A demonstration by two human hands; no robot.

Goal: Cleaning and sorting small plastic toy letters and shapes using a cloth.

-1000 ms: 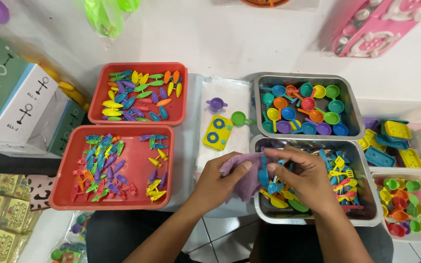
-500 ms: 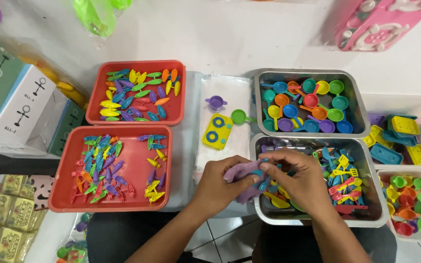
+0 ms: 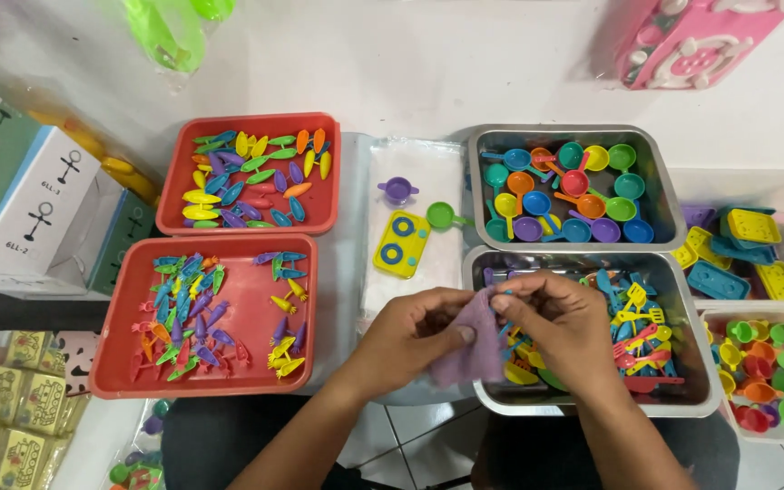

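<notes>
Your left hand (image 3: 407,333): fingers curled, thumb pinching purple cloth (image 3: 471,338) at edge of near steel tray (image 3: 696,363). Your right hand (image 3: 566,322): fingertips (image 3: 498,302) pressed together, nipping cloth's top corner over tray's heap of toy utensils (image 3: 637,319).

Cloth (image 3: 475,340): 1.0 s ago draped wide over the left hand (image 3: 415,336), reaching left of the steel tray (image 3: 583,408) rim. At 0.5 s bunched into a crumpled wad between both hands. Now hanging flat, a narrower panel pinched at the top edge by both thumbs.

Right hand (image 3: 560,322): fingers earlier spread low over the utensils with a blue spoon under them; now drawn up to the cloth's top edge, a small blue piece (image 3: 504,292) showing at the fingertips.

Both hands sit closer together than 1.0 s ago.
</notes>
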